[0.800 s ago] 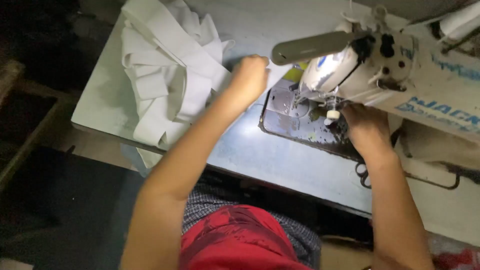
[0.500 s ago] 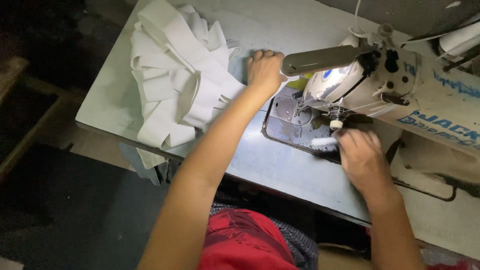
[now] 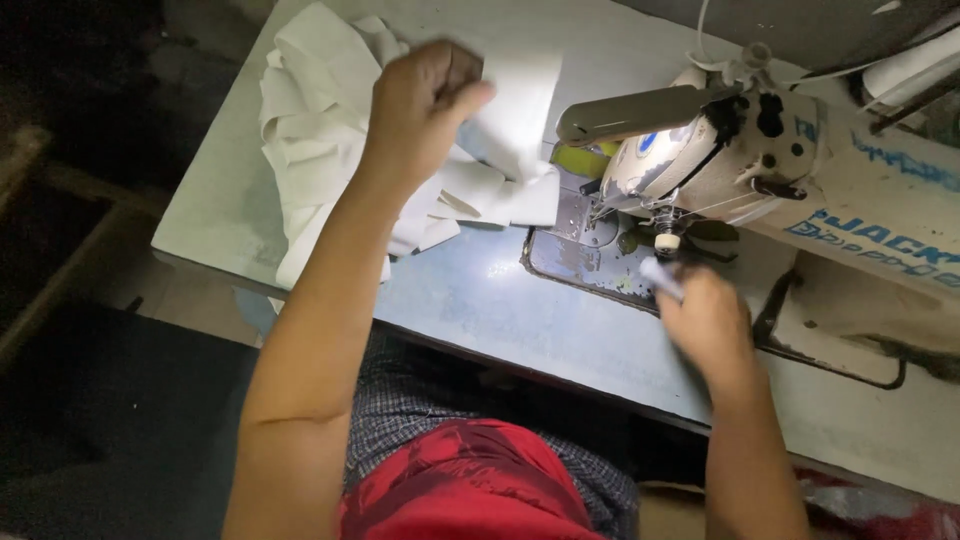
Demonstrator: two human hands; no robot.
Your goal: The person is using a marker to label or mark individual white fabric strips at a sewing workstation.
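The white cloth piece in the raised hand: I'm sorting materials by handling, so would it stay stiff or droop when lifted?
Probably floppy: the white cloth piece bends where the left hand grips it. Likely light, since a closed fist alone lifts it. The pile of white strips beside it lies folded and crumpled, so it would likely bunch rather than slide if pushed.

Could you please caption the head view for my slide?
Left hand lifts white cloth; right hand by the sewing machine.
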